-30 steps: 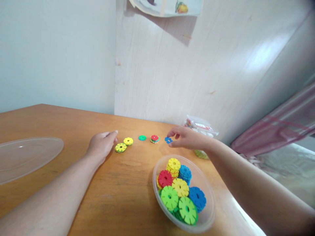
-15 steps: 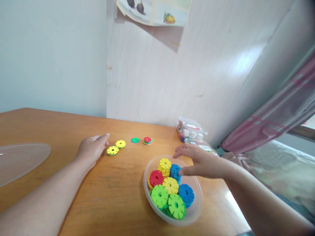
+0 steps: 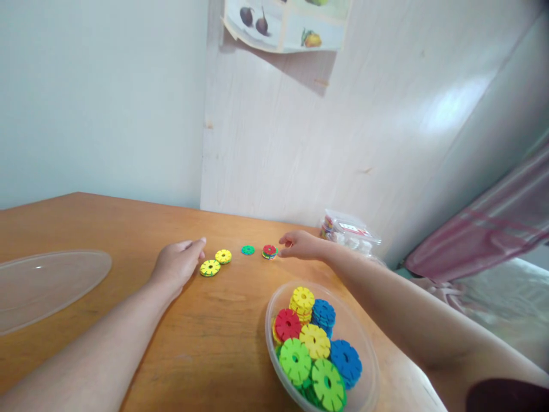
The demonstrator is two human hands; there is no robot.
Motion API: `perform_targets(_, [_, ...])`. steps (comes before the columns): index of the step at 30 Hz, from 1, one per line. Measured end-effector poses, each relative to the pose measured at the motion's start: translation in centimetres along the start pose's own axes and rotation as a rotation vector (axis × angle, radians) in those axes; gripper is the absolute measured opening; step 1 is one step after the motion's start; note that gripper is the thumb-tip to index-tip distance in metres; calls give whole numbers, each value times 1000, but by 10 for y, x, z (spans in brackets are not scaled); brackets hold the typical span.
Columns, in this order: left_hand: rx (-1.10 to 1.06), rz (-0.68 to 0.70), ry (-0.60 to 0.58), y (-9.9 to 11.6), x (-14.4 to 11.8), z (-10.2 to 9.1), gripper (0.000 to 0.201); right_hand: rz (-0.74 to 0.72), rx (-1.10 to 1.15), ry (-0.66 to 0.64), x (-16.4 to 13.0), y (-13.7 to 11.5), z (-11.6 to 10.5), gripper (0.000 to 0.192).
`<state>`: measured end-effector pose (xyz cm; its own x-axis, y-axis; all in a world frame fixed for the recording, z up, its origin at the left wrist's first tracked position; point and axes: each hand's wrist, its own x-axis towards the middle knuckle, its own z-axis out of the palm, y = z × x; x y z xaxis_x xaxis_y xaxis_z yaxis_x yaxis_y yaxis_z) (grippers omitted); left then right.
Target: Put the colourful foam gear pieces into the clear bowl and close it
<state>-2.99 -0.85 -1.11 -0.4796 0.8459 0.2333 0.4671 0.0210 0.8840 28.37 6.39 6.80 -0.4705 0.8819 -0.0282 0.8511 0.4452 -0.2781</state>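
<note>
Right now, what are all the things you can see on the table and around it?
table: one, orange-brown wood, under it all
clear bowl: one, near right, holding toy discs
discs in bowl: a pile, yellow, red, green, blue
loose discs: four spots in a row, two yellow, one green, one red-topped
clear lid: one, far left
plastic packet: one, clear, by the wall
fruit picture: one, on the wall
pink cloth: right edge
left hand: resting beside the yellow discs
right hand: its grip beside the red-topped disc
</note>
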Motion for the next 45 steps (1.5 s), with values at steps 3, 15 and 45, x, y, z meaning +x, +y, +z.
perform_targets(3, [10, 7, -5, 2, -2, -1, 46, -14, -48, -19, 20, -4, 7, 63])
perform_targets(15, [21, 29, 0, 2, -2, 0, 46, -66, -11, -30, 32, -12, 7, 42])
perform_targets(45, [40, 45, 5, -1, 1, 1, 47, -150, 85, 133, -64, -28, -17, 33])
